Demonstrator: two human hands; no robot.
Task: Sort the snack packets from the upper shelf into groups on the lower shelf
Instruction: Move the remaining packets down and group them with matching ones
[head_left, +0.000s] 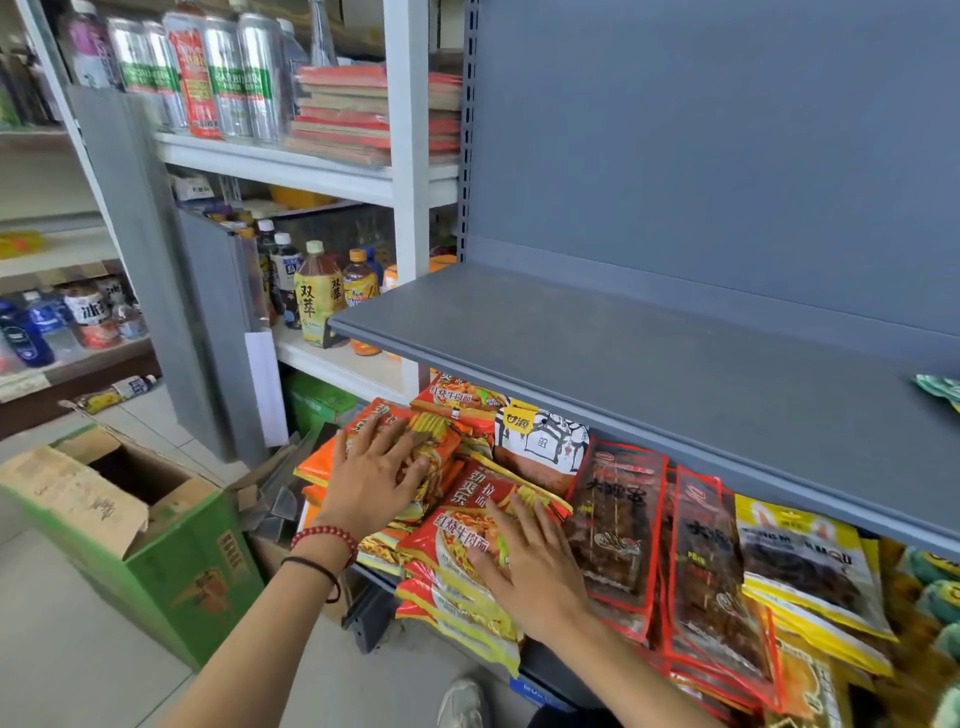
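Noodle packets (447, 540) are being pressed by the left hand (371, 470) and right hand (532, 569), fingers (375, 428) spread open.

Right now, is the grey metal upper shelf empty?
No, a green snack packet lies at the right end of the grey metal upper shelf.

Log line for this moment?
left hand: flat on rear noodle stack | right hand: flat on front noodle stack | upper shelf: green packet visible
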